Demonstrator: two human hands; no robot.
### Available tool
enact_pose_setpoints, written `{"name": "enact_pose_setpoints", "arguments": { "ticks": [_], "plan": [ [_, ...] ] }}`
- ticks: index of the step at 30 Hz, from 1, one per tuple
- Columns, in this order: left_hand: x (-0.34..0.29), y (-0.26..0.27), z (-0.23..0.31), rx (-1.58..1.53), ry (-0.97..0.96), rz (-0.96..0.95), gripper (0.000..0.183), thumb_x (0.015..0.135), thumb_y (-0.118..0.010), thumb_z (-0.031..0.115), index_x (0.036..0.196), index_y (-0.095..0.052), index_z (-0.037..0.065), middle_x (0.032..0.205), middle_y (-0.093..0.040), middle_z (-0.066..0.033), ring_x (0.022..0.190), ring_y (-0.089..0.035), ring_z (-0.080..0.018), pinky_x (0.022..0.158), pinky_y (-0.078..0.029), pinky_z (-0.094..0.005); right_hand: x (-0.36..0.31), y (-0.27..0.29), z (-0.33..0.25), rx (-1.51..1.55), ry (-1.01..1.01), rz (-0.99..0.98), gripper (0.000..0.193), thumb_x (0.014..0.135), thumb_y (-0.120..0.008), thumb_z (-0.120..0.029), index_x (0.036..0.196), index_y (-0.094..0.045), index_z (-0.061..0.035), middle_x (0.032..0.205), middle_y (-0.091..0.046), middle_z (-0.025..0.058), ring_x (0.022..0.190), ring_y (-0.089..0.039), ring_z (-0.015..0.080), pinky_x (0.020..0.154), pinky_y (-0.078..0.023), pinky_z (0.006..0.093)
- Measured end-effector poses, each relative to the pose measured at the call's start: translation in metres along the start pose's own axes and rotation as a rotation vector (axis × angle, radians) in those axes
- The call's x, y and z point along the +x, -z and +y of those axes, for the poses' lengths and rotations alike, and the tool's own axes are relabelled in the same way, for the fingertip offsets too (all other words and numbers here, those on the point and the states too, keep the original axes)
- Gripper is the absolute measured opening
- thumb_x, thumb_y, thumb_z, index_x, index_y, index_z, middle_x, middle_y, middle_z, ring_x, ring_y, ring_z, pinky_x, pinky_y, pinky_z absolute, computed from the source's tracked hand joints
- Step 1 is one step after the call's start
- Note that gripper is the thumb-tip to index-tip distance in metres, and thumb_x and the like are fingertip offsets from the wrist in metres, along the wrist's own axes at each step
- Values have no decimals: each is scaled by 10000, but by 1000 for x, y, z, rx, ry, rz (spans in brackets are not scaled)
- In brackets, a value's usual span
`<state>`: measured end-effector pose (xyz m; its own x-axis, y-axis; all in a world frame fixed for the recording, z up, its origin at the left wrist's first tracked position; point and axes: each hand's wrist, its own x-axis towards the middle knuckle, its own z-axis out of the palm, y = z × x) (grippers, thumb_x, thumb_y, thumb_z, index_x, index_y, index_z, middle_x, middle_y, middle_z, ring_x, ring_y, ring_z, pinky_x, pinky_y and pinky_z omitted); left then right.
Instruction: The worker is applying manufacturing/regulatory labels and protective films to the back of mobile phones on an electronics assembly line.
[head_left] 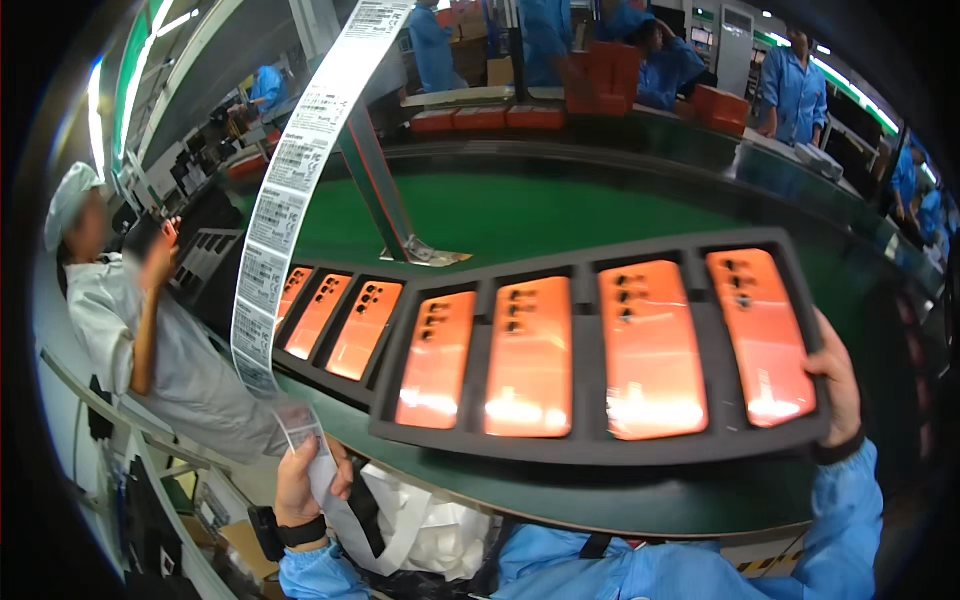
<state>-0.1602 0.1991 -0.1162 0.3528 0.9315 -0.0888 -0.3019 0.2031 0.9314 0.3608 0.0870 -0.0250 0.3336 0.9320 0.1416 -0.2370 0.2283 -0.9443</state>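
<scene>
Four glossy orange phones [528, 365], one grey foam tray [590, 451].
Right hand [838, 385] grips tray's right edge; left hand [305, 478], lower left, pinches white label strip [268, 270]; green surface [540, 200] open, upper centre.

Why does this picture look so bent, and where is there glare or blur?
Head view: the wide lens bows the tray and table; same view: glare whitens the phones' lower ends and the label strip's upper part; same view: the strip looks smeared near the left hand.

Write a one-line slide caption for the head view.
Left grip on a long label strip, right grip on the edge of a dark tray holding four orange phones.
</scene>
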Motion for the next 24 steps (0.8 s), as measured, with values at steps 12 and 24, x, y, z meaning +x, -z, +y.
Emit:
{"name": "enact_pose_setpoints", "arguments": {
  "ticks": [12,24],
  "plan": [
    [102,-142,-58,801,54,-137,292,775,-661,272,796,-519,18,698,-536,-74,683,-530,-135,567,-444,-278,-59,199,58,-334,-102,245,721,608,-416,39,1323,-328,45,1257,-470,106,1088,-492,158,930,-370,238],
    [99,-185,-70,1056,-265,-10,228,680,-649,47,822,-475,6,668,-494,-107,604,-505,-218,577,-421,-306,-54,196,54,-689,-179,281,666,685,-407,3,1343,-308,17,1299,-437,74,1076,-480,136,890,-371,223]
  ]
}}
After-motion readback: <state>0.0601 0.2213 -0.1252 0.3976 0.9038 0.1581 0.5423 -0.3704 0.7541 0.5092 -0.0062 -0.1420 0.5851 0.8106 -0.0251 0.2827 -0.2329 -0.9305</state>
